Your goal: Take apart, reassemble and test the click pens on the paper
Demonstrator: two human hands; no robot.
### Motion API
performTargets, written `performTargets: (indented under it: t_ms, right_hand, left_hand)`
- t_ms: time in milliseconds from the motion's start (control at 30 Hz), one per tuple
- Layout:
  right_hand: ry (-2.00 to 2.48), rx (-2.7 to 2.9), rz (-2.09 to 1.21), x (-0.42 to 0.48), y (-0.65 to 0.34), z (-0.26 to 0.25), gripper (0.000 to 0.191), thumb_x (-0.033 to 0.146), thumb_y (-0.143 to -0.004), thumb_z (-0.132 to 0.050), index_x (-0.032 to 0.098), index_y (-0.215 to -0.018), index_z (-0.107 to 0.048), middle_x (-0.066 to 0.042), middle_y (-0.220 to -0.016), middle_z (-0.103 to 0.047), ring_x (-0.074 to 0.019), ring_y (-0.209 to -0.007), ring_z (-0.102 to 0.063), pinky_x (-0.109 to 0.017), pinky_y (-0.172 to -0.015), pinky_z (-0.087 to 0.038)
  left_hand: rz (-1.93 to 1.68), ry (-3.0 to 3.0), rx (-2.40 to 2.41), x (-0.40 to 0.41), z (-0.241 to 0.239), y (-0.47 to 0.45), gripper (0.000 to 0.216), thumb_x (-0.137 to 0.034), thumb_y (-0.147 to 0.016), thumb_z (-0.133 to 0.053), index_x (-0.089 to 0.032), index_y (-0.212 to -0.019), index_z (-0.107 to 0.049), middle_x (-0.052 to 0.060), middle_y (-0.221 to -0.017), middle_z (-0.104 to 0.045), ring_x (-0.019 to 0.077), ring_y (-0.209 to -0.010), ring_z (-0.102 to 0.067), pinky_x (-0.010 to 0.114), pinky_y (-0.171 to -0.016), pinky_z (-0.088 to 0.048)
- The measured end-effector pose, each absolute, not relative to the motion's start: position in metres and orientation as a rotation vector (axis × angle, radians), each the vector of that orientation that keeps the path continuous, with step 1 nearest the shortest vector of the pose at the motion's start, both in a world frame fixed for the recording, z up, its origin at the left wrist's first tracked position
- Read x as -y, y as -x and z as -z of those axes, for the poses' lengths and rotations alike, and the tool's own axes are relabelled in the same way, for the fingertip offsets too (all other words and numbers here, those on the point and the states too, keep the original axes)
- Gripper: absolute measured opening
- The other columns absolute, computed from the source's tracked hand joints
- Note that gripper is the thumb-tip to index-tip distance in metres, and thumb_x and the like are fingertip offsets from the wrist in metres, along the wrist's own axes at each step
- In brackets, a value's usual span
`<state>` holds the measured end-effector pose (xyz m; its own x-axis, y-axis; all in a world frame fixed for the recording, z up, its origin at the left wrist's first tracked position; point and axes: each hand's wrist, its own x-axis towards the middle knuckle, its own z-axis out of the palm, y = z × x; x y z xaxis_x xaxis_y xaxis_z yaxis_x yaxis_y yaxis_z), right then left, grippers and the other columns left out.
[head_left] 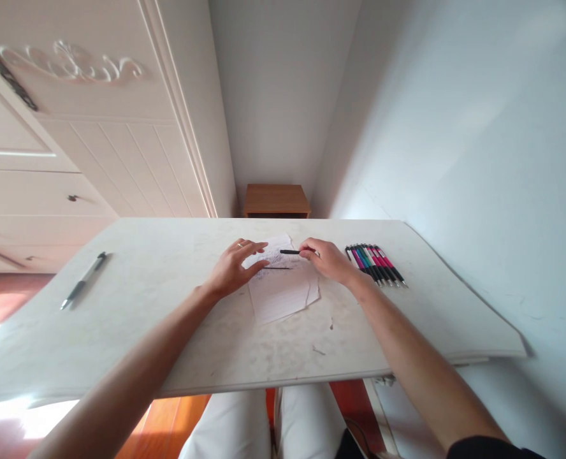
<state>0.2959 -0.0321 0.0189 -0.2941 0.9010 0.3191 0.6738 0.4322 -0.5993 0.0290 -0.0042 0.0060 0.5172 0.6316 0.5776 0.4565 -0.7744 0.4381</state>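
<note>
My right hand (324, 256) is closed on a short black pen part (289, 252), which points left out of the fingers; the end inside the hand is hidden. My left hand (238, 264) is open, with its fingers stretched out and apart and a ring on one of them. Just by its thumb tip lies a thin dark rod like a pen refill (278, 268); whether the thumb touches it I cannot tell. Both hands are over scribbled sheets of paper (278, 303), torn at the edge, on the white table (187, 357).
Several click pens (377, 264) with coloured barrels lie side by side right of my right hand. A single grey and black pen (83, 282) lies at the far left. Small dark scraps (318, 350) are near the front edge. A wall (503, 191) borders the table's right side.
</note>
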Motion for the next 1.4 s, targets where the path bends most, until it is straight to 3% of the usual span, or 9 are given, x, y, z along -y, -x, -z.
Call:
performTargets:
  t_ms: [333,500,700,933,1233,1400]
  right_hand:
    - [1.163,1.935,-0.568,0.046,-0.266,-0.017,0.018,0.035,-0.089,-0.058,0.019,-0.09,-0.065,-0.004,-0.083,-0.068,-0.0153,-0.074,-0.06,-0.026,-0.066,-0.043]
    - [1.127,1.719,-0.818,0.048,-0.258,-0.014,0.036,0.049,-0.087,-0.059,0.018,-0.104,-0.064,-0.005,-0.088,-0.068,-0.0167,-0.08,-0.062,-0.028,-0.074,-0.047]
    - [1.187,1.653,-0.897,0.052,-0.25,-0.014,0.052,0.063,-0.091,-0.042,0.017,-0.076,-0.06,-0.001,-0.065,-0.057,-0.0135,-0.063,-0.053,-0.026,-0.062,-0.042]
    - [1.235,1.674,-0.76,0.059,-0.243,-0.023,0.05,0.06,-0.092,-0.042,0.019,-0.065,-0.05,0.003,-0.058,-0.044,-0.0115,-0.057,-0.042,-0.026,-0.058,-0.034]
    - [1.169,1.71,-0.713,0.062,-0.242,-0.024,0.046,0.055,-0.094,-0.043,0.02,-0.064,-0.046,0.003,-0.059,-0.041,-0.0118,-0.059,-0.041,-0.026,-0.06,-0.033]
    - [1.145,1.73,-0.714,0.064,-0.24,-0.023,0.045,0.054,-0.095,-0.041,0.02,-0.065,-0.045,0.003,-0.06,-0.039,-0.0119,-0.059,-0.04,-0.026,-0.06,-0.033]
  left_hand:
    - [-1.263,-2.553,-0.727,0.005,0.001,-0.036,0.025,-0.036,-0.088,-0.064,-0.021,-0.107,-0.07,0.005,-0.086,-0.071,0.0168,-0.081,-0.063,0.03,-0.076,-0.053]
    - [-1.387,-2.538,-0.688,0.008,-0.002,-0.038,0.016,-0.027,-0.09,-0.062,-0.02,-0.101,-0.071,0.005,-0.082,-0.072,0.0155,-0.077,-0.063,0.028,-0.071,-0.052]
    - [-1.487,-2.528,-0.731,0.011,-0.003,-0.04,0.015,-0.027,-0.089,-0.063,-0.019,-0.099,-0.071,0.004,-0.079,-0.072,0.0152,-0.072,-0.061,0.028,-0.07,-0.051]
    - [-1.45,-2.562,-0.804,0.016,-0.007,-0.043,0.014,-0.028,-0.091,-0.059,-0.019,-0.093,-0.07,0.004,-0.076,-0.07,0.0162,-0.072,-0.059,0.029,-0.069,-0.049]
    - [-1.264,-2.631,-0.902,0.021,-0.014,-0.043,0.022,-0.027,-0.096,-0.047,-0.018,-0.086,-0.065,0.005,-0.072,-0.064,0.0176,-0.071,-0.055,0.03,-0.067,-0.045]
    - [-1.209,-2.616,-0.927,0.026,-0.017,-0.044,0.029,-0.025,-0.096,-0.042,-0.018,-0.072,-0.057,0.004,-0.066,-0.059,0.0173,-0.068,-0.053,0.029,-0.065,-0.041]
